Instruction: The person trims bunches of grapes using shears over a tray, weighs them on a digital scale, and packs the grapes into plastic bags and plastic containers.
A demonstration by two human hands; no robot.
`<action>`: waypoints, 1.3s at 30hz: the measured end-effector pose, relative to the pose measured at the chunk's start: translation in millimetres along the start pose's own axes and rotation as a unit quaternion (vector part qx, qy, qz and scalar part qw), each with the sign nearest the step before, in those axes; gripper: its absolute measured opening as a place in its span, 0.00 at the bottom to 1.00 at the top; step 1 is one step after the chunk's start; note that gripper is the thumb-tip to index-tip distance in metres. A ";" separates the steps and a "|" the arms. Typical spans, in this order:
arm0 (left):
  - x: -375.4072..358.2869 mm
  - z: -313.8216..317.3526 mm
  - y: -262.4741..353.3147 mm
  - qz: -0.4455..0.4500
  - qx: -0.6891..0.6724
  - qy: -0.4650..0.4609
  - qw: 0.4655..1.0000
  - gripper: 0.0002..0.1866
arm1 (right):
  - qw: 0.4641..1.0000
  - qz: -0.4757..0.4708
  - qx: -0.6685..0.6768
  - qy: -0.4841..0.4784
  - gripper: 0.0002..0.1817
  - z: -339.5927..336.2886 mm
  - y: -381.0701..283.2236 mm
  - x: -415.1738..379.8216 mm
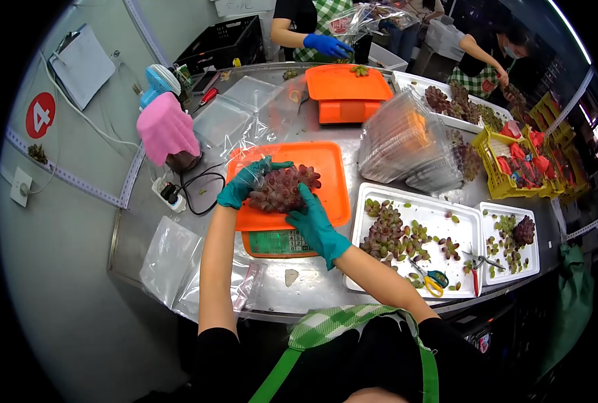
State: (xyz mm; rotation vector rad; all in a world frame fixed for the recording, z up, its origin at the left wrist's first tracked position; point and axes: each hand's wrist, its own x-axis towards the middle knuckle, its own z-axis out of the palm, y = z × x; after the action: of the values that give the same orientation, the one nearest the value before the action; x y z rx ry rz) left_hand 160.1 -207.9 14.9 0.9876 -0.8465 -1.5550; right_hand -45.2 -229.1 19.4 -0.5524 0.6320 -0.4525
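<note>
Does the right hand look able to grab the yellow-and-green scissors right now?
Probably yes: the scissors lie uncovered in the white tray, near the right forearm. The right hand is against the grape bunch, though, so it would likely need to let go first.

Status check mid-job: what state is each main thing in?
Left hand: gloved, on grape bunch
Right hand: gloved, on grape bunch
Grape bunch: held at front scale; contact unclear
Front scale: reading illegible
Containers: clear, stacked
Scissors: lying in white tray
Pink cloth: draped
Clipboard: on wall
Blue fan: running or off, unclear
</note>
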 end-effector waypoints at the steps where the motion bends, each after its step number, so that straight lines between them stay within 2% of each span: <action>1: -4.0 11.3 2.7 0.022 0.012 0.016 1.000 0.26 | 1.000 -0.022 0.013 -0.010 0.39 4.1 -3.7 -4.1; 3: -12.6 23.8 3.1 0.065 0.036 0.050 0.996 0.26 | 0.998 -0.039 0.041 -0.038 0.37 3.4 -3.4 -2.7; 4: -15.7 29.3 4.7 0.089 0.103 0.065 0.988 0.28 | 0.996 -0.034 0.056 -0.056 0.36 -1.0 -1.9 0.6; 5: -21.5 34.8 7.4 0.074 0.109 0.061 0.989 0.28 | 0.994 -0.031 0.070 -0.073 0.34 -6.3 -1.7 3.0; 6: -30.4 42.3 10.7 0.056 0.115 0.055 0.990 0.29 | 0.978 -0.028 0.141 -0.149 0.33 -15.3 -5.0 3.7; 7: -40.2 63.2 23.9 0.042 0.120 0.048 0.991 0.29 | 0.976 -0.032 0.131 -0.171 0.33 -17.9 -12.1 -3.4; 8: -49.2 79.5 32.2 0.068 0.154 0.043 0.985 0.30 | 0.973 -0.037 0.121 -0.193 0.33 -15.9 -22.3 -16.1; 9: -49.6 83.3 32.0 0.080 0.117 0.057 0.988 0.29 | 0.970 -0.044 0.110 -0.214 0.34 -13.5 -32.1 -28.0; 11: -50.7 90.6 30.8 0.101 0.041 0.083 0.991 0.29 | 0.975 -0.063 0.101 -0.189 0.34 -17.4 -41.8 -41.6; 12: -54.0 100.8 26.9 0.164 0.030 0.097 0.981 0.28 | 0.977 -0.071 0.095 -0.180 0.34 -22.7 -45.3 -45.3; 15: -37.6 137.9 -0.5 0.227 -0.075 0.206 0.949 0.27 | 0.984 -0.085 0.048 -0.150 0.32 -33.3 -64.1 -74.4; 17: -32.0 184.3 -18.6 0.248 -0.036 0.184 0.950 0.28 | 0.984 -0.117 -0.014 -0.135 0.31 -37.6 -74.7 -92.3; 18: -27.9 194.4 -27.9 0.201 -0.107 0.160 0.960 0.28 | 0.980 -0.117 -0.023 -0.162 0.32 -40.0 -80.4 -98.1; 19: -24.4 202.9 -37.3 0.152 -0.179 0.135 0.963 0.29 | 0.974 -0.151 -0.092 -0.142 0.33 -42.1 -84.7 -106.5; 21: -18.4 214.3 -60.0 0.143 -0.240 0.072 0.957 0.30 | 0.945 -0.214 -0.229 -0.096 0.35 -44.4 -94.8 -126.6; 22: -14.5 221.8 -67.5 0.138 -0.271 0.041 0.952 0.30 | 0.952 -0.180 -0.231 -0.090 0.37 -43.6 -104.0 -139.2; 25: 1.8 247.5 -85.0 0.153 -0.324 -0.036 0.933 0.31 | 0.944 -0.166 -0.275 -0.075 0.37 -60.6 -113.3 -164.5; 26: 1.6 263.6 -83.1 0.152 -0.307 -0.042 0.938 0.31 | 0.913 -0.193 -0.359 -0.029 0.38 -60.5 -120.2 -179.4; 27: 1.0 282.3 -79.4 0.166 -0.263 -0.027 0.950 0.31 | 0.861 -0.171 -0.479 0.021 0.38 -59.2 -129.1 -193.7; 29: 3.2 313.8 -74.7 0.192 -0.171 -0.004 0.966 0.31 | 0.707 -0.114 -0.688 0.121 0.38 -61.6 -146.3 -215.3; 30: 9.6 314.8 -89.0 0.162 -0.253 -0.007 0.954 0.31 | 0.651 -0.272 -0.689 0.168 0.33 -84.0 -134.8 -212.1; 33: 19.8 324.0 -96.7 0.147 -0.314 -0.061 0.936 0.31 | 0.621 -0.371 -0.619 0.305 0.25 -83.9 -147.8 -239.9; 34: 22.4 328.7 -96.9 0.153 -0.319 -0.066 0.933 0.31 | 0.604 -0.471 -0.577 0.284 0.23 -86.3 -153.6 -243.9; 37: 32.4 339.7 -104.0 0.140 -0.369 -0.059 0.917 0.32 | 0.476 -0.506 -0.680 0.235 0.21 -83.2 -161.1 -260.3; 38: 33.5 343.7 -108.3 0.137 -0.332 -0.024 0.933 0.32 | 0.445 -0.510 -0.697 0.236 0.21 -80.5 -161.4 -259.6; 39: 37.9 341.1 -118.4 0.126 -0.367 -0.093 0.917 0.32 | 0.423 -0.487 -0.724 0.245 0.20 -81.6 -162.8 -258.8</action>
State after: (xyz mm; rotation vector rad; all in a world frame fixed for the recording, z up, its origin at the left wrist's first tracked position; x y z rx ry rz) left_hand -202.0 -214.4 41.0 0.1799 -0.4194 -1.5657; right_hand -321.8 -239.2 172.7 -2.6667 1.1741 -1.1611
